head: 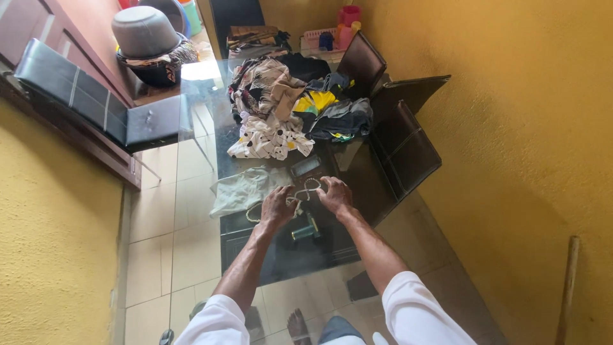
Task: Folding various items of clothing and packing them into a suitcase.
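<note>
My left hand (pixel 278 207) and my right hand (pixel 334 195) reach over a glass table (pixel 319 252) and both hold a pale beaded string (pixel 305 190) that loops between them. One end of the string trails to the left of my left hand. A small green cylinder (pixel 305 231) lies on the glass just below my hands. A dark phone (pixel 305 166) lies flat just beyond the string. A folded pale grey-green cloth (pixel 241 189) rests to the left of my left hand.
A heap of mixed clothes (pixel 287 105) covers the far half of the table. Dark chairs stand at the right (pixel 402 144) and the left (pixel 102 102). A grey bowl (pixel 143 30) sits upturned at the back left. Yellow walls close both sides. A wooden stick (pixel 567 287) leans at right.
</note>
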